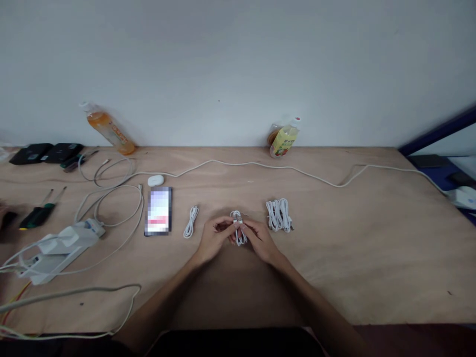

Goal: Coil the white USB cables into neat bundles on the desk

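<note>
Between both hands, over the middle of the wooden table, is a coiled white cable (241,239). My left hand (216,235) pinches its left side, fingers closed on it. From the right, my right hand (260,239) grips the same coil with thumb and fingers. Metal-looking connector ends show between the thumbs. A single bundled white cable (191,222) lies on the table to the left of my left hand. Several white cable bundles (278,215) lie side by side to the right of my right hand.
A phone (158,212), white case (155,180), power strip (61,250) and screwdrivers (40,213) lie left on the table (353,258). Two bottles, orange (111,131) and yellow-labelled (284,140), stand by the wall. A long cable (253,163) runs along the back. A hand is partly visible far left.
</note>
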### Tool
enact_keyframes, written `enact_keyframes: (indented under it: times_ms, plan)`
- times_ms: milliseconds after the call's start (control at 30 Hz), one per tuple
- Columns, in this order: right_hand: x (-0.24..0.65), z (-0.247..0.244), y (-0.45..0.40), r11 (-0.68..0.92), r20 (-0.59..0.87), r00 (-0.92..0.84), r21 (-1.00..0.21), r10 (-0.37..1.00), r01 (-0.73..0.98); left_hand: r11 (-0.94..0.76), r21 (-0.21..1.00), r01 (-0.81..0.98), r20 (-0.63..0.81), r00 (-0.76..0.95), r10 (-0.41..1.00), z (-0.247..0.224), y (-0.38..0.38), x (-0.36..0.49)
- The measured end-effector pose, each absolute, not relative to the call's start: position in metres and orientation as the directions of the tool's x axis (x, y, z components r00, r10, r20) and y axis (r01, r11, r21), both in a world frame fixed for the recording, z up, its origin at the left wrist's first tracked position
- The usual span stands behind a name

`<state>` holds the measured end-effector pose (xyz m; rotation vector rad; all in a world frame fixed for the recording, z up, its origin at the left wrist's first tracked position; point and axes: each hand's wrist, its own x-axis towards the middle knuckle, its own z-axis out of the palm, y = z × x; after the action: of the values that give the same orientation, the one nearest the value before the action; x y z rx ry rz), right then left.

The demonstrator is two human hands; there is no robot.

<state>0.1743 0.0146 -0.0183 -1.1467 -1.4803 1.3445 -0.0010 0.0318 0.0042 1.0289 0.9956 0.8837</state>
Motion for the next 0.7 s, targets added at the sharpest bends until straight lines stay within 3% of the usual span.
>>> enact_keyframes:
  times_ms: [700]
  plan:
    - [0.1735,-0.0198,0.0134,0.053,0.028,-0.229,-0.993,0.973,0.105,0.269,0.956,-0.116,-0.219,0.327,0.919,0.0021,0.0312,-0.0037]
